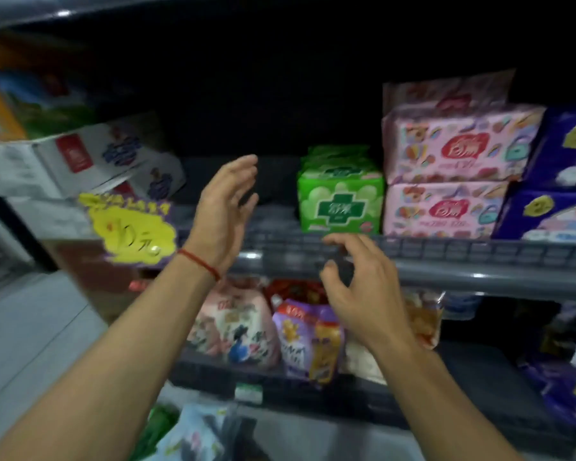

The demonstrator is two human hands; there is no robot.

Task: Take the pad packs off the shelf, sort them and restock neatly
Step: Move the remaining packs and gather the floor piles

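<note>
The grey shelf (446,257) carries two stacked pink pad packs (453,174) with purple packs (556,181) at right and a green pad pack (340,202) at left. Left hand (225,211) is raised, fingers straight, holding nothing. Right hand (356,287) hovers below the green pack, fingers loosely curled, empty.

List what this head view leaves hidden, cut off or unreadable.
- Shelf back behind the green pack: in darkness, so any packs there are hidden.
- Purple packs: cut off by the right edge.
- Yellow price sign: motion-blurred, small print unreadable.
- Lower-shelf packs: partly hidden by the right hand.
- Left hand: blurred; holds nothing.
</note>
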